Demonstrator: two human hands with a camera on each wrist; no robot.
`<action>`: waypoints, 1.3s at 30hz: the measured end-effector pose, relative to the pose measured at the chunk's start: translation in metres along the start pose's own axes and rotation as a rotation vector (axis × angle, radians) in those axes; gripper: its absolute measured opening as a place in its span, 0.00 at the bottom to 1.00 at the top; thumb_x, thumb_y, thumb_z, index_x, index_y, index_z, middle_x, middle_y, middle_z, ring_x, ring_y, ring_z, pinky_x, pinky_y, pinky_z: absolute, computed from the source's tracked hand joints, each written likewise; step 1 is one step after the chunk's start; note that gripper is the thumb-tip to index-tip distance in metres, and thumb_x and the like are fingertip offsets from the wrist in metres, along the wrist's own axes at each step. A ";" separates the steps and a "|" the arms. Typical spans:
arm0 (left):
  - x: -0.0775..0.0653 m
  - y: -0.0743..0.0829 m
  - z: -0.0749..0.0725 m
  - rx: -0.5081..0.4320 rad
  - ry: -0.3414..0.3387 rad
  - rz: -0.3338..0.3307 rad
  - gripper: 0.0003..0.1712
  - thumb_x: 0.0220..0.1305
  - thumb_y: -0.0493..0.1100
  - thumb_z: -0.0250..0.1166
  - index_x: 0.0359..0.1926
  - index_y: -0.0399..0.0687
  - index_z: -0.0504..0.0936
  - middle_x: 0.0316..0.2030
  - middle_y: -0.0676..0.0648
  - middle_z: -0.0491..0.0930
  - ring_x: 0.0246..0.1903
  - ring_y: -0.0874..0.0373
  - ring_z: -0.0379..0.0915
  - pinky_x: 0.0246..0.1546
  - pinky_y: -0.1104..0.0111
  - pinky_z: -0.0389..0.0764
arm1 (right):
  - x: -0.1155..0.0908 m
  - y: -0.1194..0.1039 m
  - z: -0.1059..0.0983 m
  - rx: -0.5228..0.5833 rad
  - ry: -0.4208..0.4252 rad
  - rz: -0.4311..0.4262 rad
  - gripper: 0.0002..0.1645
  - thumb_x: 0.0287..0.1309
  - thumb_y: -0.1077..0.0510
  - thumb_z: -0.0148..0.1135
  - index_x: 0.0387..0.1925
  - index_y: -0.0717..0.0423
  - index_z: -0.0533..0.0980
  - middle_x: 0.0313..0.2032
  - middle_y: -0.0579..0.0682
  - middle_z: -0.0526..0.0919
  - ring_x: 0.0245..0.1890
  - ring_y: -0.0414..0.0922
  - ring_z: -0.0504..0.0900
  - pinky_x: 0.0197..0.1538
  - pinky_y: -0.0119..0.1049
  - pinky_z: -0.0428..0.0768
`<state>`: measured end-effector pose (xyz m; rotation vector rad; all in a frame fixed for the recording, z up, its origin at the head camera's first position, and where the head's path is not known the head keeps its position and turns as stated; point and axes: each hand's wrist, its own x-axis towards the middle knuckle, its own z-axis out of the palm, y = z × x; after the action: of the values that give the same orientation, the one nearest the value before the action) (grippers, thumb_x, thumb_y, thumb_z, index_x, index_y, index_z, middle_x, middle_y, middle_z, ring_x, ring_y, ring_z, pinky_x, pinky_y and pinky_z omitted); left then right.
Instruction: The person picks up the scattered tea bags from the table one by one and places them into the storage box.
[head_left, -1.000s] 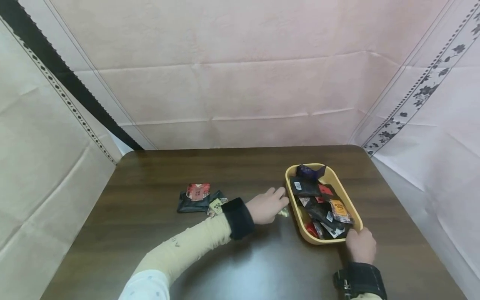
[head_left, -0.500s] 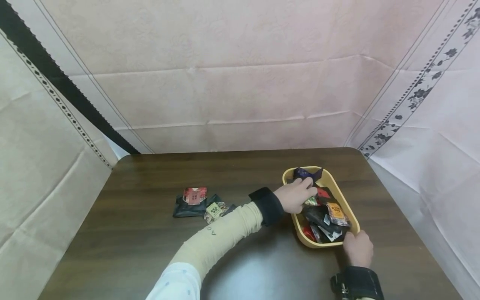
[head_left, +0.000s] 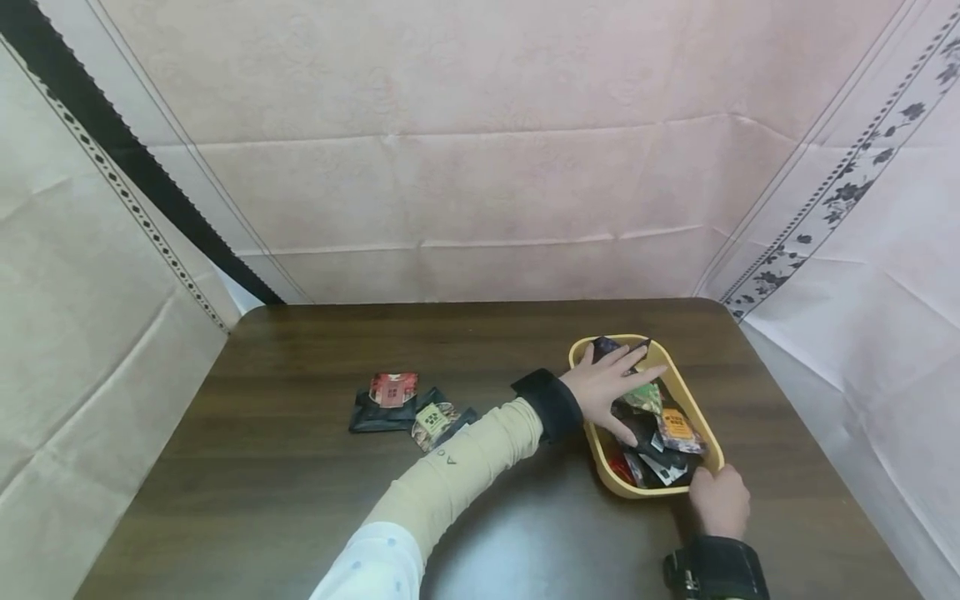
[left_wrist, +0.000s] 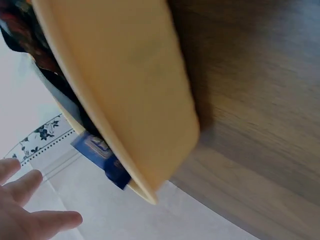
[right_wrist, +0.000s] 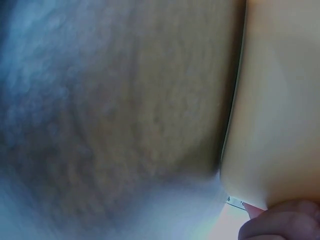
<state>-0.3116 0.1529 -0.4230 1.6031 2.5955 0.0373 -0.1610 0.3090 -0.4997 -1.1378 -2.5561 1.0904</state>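
A yellow plastic basket [head_left: 707, 418] stands on the right of the table, filled with small packets, mostly black. Over its left side my left hand [head_left: 606, 390] hovers with fingers spread apart and nothing held. Just beside those fingers a green packet [head_left: 645, 397] lies on top of the pile. An orange-labelled packet [head_left: 677, 426] lies nearer the front. My right hand [head_left: 720, 500] grips the basket's near right corner, its curled fingers [right_wrist: 285, 222] showing at the corner in the right wrist view. At the far end a dark blue packet [left_wrist: 100, 155] pokes above the rim.
Left of the basket, a black packet with a red label [head_left: 393, 390] lies on the brown wooden table [head_left: 300, 475]. Next to it are a packet with a pale green label [head_left: 432, 422] and a dark one partly behind the left sleeve. White cloth [head_left: 465, 167] hangs behind the table.
My left hand has moved right, from the table beside the basket to above it, and has let go of the green packet onto the pile. The right hand keeps its hold on the corner.
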 end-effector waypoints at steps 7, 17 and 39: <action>-0.019 -0.014 0.011 -0.012 0.024 0.000 0.64 0.38 0.76 0.60 0.70 0.67 0.36 0.71 0.49 0.34 0.68 0.50 0.34 0.61 0.45 0.45 | 0.004 0.003 0.000 0.001 0.005 0.000 0.23 0.56 0.59 0.37 0.40 0.81 0.63 0.35 0.75 0.69 0.36 0.67 0.70 0.35 0.57 0.68; -0.078 -0.060 0.035 -0.066 0.047 -0.068 0.63 0.40 0.72 0.64 0.71 0.62 0.39 0.70 0.44 0.35 0.67 0.45 0.36 0.58 0.40 0.41 | 0.003 0.000 -0.002 0.021 -0.012 0.036 0.24 0.57 0.58 0.35 0.42 0.80 0.63 0.37 0.75 0.69 0.36 0.66 0.70 0.36 0.56 0.68; -0.161 -0.061 0.077 0.101 -0.194 -0.185 0.53 0.36 0.57 0.74 0.66 0.65 0.59 0.59 0.47 0.60 0.55 0.49 0.58 0.45 0.49 0.69 | -0.002 -0.007 -0.004 0.012 -0.071 0.069 0.25 0.57 0.58 0.34 0.45 0.80 0.61 0.41 0.75 0.67 0.40 0.68 0.68 0.39 0.57 0.67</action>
<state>-0.2873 -0.0199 -0.4932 1.3137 2.6159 -0.2526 -0.1622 0.3064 -0.4922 -1.2142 -2.5777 1.1808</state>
